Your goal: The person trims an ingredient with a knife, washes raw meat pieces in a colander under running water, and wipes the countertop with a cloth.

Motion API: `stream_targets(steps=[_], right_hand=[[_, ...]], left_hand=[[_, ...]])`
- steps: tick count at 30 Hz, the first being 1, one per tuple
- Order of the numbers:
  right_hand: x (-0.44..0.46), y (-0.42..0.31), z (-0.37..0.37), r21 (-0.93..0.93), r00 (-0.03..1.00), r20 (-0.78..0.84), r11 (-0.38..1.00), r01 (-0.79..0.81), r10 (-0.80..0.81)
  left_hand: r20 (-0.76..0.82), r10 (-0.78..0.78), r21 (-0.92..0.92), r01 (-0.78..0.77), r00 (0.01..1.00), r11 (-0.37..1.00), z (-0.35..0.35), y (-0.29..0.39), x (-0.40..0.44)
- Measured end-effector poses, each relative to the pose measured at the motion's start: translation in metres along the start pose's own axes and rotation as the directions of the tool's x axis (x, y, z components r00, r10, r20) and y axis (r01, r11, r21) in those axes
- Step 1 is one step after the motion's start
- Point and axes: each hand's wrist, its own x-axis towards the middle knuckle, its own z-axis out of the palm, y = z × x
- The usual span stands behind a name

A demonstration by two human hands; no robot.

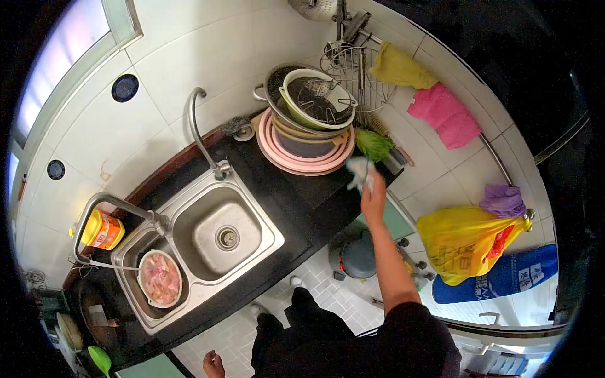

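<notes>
My right hand reaches out over the right end of the black counter, closed on a crumpled pale blue-white cloth. Just beyond the cloth lies a bunch of leafy green vegetable. To its left, a pile of colanders and basins rests on pink round trays. My left hand hangs low at the bottom edge, away from the counter; its fingers look curled, and I see nothing in them.
The steel double sink has a bowl of pinkish meat pieces in its left basin, under a curved tap. A yellow bottle stands behind it. Towels and a yellow bag hang on the right wall rail. A dark pot sits below.
</notes>
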Motion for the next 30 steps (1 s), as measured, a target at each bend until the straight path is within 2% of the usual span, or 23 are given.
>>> stream_targets(steps=[1,3,4,6,8,9,10,11,12,13,14,15,16,18,19,21,22,23,24,25,26,28,30], right_hand=[[0.028,-0.002,0.001,0.064,0.987,0.090,0.988,-0.140,0.134],[0.063,0.002,0.020,0.091,0.863,0.255,0.878,-0.470,0.436],[0.061,0.022,0.045,0.098,0.861,0.268,0.877,-0.471,0.433],[0.039,0.077,0.108,-0.202,0.899,0.321,0.949,-0.243,0.298],[0.022,0.026,0.109,-0.159,0.890,0.253,0.924,-0.347,0.378],[-0.005,0.014,0.126,-0.219,0.997,0.031,0.974,-0.062,0.071],[-0.023,-0.009,0.132,0.098,0.985,0.038,0.980,-0.171,0.168],[-0.043,-0.032,0.117,-0.230,0.943,0.320,0.973,-0.015,0.090],[-0.059,-0.049,0.105,-0.078,0.947,0.315,0.992,0.097,-0.067],[-0.074,-0.059,0.104,-0.002,0.941,0.296,0.985,0.174,-0.165],[-0.084,-0.068,0.097,0.133,0.907,0.357,0.974,0.185,-0.221],[-0.091,-0.075,0.091,0.248,0.830,0.489,0.955,0.164,-0.269],[-0.101,-0.075,0.087,0.445,0.740,0.544,0.884,0.146,-0.396],[-0.115,-0.076,0.081,0.616,0.647,0.580,0.787,0.049,-0.495],[-0.106,-0.088,0.068,0.550,0.682,0.599,0.835,0.030,-0.419],[-0.081,-0.107,0.048,0.522,0.788,0.511,0.852,0.033,-0.343],[-0.072,-0.105,0.048,0.451,0.839,0.439,0.887,0.103,-0.320],[-0.062,-0.109,0.044,0.430,0.844,0.404,0.888,0.164,-0.352],[-0.051,-0.112,0.040,0.406,0.847,0.368,0.886,0.225,-0.383],[-0.045,-0.122,0.031,0.265,0.793,0.445,0.907,0.328,-0.417],[-0.047,-0.139,0.011,0.107,0.728,0.514,0.876,0.471,-0.454],[-0.067,-0.167,-0.014,0.239,0.626,0.592,0.852,0.465,-0.507],[-0.113,-0.127,-0.014,0.402,0.555,0.679,0.876,0.267,-0.481]], left_hand=[[-0.028,0.037,0.003,-0.037,0.999,0.999,0.005,-0.006,0.002],[-0.046,0.068,0.010,-0.068,0.997,0.998,0.013,-0.010,-0.002],[-0.058,0.099,0.014,-0.098,0.993,0.995,0.018,-0.012,-0.007],[-0.103,0.102,0.002,-0.102,0.989,0.995,0.030,-0.020,-0.020],[-0.147,0.102,-0.010,-0.104,0.984,0.994,0.037,-0.021,-0.037],[-0.141,0.008,-0.015,-0.010,0.990,1.000,0.039,-0.014,-0.047],[-0.131,-0.087,-0.019,0.085,0.987,0.996,0.042,-0.012,-0.057],[-0.134,-0.103,-0.022,0.101,0.986,0.995,0.051,-0.021,-0.060],[-0.215,0.053,0.054,-0.042,0.975,0.998,0.064,-0.036,-0.060],[-0.279,0.217,0.145,-0.182,0.935,0.973,0.068,-0.047,-0.062],[-0.283,0.213,0.147,-0.177,0.935,0.973,0.068,-0.042,-0.067],[-0.336,0.205,0.128,-0.171,0.919,0.977,0.063,-0.013,-0.072],[-0.391,0.192,0.104,-0.164,0.900,0.981,0.060,0.007,-0.075],[-0.447,0.243,0.111,-0.216,0.861,0.970,0.057,-0.003,-0.066],[-0.440,0.270,0.064,-0.270,0.856,0.961,0.049,0.002,-0.065],[-0.488,0.234,-0.061,-0.301,0.841,0.952,0.028,0.033,-0.069],[-0.512,0.216,-0.121,-0.319,0.832,0.940,0.018,0.048,-0.072],[-0.553,0.261,-0.123,-0.387,0.792,0.914,0.018,0.041,-0.068],[-0.521,0.263,-0.110,-0.369,0.812,0.923,0.010,0.042,-0.071],[-0.480,0.279,-0.098,-0.366,0.832,0.925,0.005,0.039,-0.074],[-0.504,0.252,-0.110,-0.351,0.826,0.930,0.005,0.023,-0.081],[-0.346,0.247,-0.221,-0.335,0.905,0.916,0.007,-0.014,-0.087],[-0.283,0.128,-0.190,-0.186,0.950,0.964,0.029,-0.051,-0.113]])
